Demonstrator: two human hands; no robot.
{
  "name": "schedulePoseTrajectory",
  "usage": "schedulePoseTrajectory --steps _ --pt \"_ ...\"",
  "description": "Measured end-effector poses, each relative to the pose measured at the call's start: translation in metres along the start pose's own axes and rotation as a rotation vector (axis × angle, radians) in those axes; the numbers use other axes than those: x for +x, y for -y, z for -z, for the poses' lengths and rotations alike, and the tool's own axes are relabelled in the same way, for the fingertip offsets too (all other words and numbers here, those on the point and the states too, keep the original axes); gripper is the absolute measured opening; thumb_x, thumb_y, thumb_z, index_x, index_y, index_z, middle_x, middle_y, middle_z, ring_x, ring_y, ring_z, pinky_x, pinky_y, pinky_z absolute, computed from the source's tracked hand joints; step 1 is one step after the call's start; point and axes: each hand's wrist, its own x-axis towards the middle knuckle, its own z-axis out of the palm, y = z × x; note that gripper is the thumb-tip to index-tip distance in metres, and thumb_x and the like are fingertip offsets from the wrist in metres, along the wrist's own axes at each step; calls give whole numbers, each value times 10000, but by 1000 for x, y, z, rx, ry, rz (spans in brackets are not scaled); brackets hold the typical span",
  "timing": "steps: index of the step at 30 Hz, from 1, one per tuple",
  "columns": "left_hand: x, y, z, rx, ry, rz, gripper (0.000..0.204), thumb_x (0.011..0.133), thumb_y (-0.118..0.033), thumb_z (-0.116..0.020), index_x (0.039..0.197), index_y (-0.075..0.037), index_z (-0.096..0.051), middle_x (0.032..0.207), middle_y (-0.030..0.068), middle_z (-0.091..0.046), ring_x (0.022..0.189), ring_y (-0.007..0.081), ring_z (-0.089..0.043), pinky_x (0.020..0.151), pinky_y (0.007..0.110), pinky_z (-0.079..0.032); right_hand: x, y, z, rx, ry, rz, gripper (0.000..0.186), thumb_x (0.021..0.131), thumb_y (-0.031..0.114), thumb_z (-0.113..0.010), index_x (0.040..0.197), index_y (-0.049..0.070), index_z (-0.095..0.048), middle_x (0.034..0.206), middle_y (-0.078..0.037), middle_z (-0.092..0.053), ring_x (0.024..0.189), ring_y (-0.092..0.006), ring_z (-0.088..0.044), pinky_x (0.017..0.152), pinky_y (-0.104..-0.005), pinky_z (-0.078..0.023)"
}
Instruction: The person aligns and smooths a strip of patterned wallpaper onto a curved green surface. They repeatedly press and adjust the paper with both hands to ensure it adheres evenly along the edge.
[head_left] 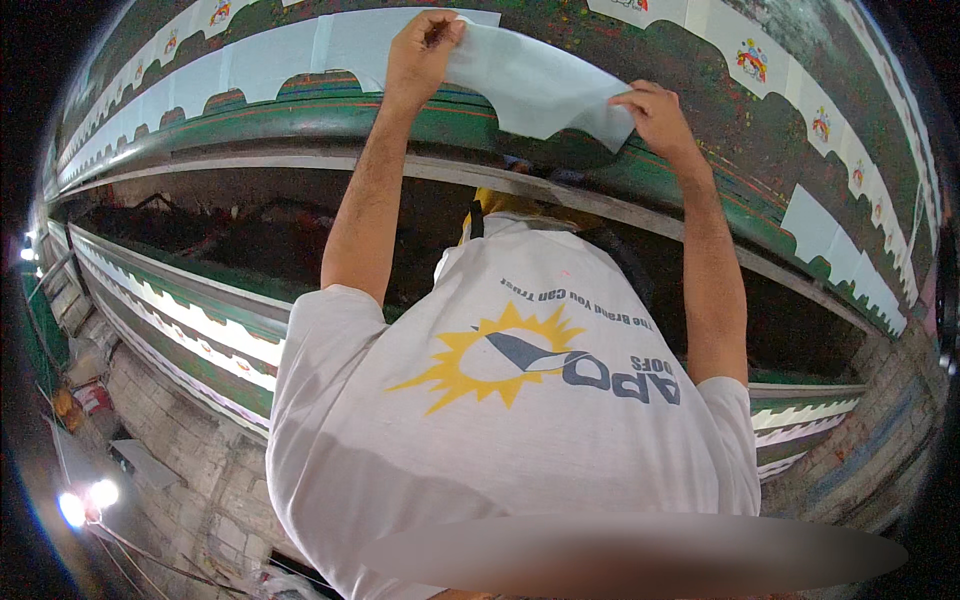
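Note:
A white cut panel (540, 75) with a curved, notched edge, fabric or paper, is stretched between my two hands over the near side of a long table. Its left upper corner is pinched in my left hand (422, 58), fingers closed. At its right end, my right hand (652, 118) grips the edge between thumb and fingers. The panel bows slightly, and its lower edge hangs near the table's dark green border (300, 125). Left of my left hand, a row of similar white panels (270, 60) lies flat on the table.
Further back lie rows of white panels with small colourful emblems (752, 62). More plain panels (825, 235) sit at the right. A pale rail (250, 160) runs along the table's near edge. Behind me stands another table with white panels (190, 315). Bright lamps (88, 502) shine at lower left.

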Motion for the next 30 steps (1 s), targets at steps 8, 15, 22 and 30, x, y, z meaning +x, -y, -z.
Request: schedulePoseTrajectory --steps 8,15,22,30 --pt "4 -9 8 4 -85 96 270 1026 -254 -722 1202 -50 -734 965 12 -753 865 89 -662 770 271 -545 -21 24 40 432 -438 -288 333 949 185 -763 1277 134 -759 1080 -6 -720 851 -116 -598 815 -264 -498" --pt "-23 -25 -37 -128 -49 317 261 1012 -255 -728 1122 -19 -732 967 99 -762 820 179 -695 776 341 -571 -38 22 35 570 -430 -466 443 930 192 -783 1363 133 -713 1212 1 -699 839 -98 -551 792 -260 -489" --pt "-1 30 -19 168 -92 -34 289 996 -283 -752 1130 -26 -742 960 114 -779 826 170 -712 760 320 -565 -31 2 -5 420 -368 -360 484 905 179 -808 1376 161 -701 1227 -9 -689 871 -124 -570 812 -272 -500" --pt "18 56 -28 196 -103 1 248 980 -256 -752 1093 -35 -755 926 133 -772 805 243 -746 760 362 -585 -14 9 -15 237 -402 -347 539 915 134 -780 1434 143 -637 1337 -40 -629 905 -146 -572 834 -302 -507"
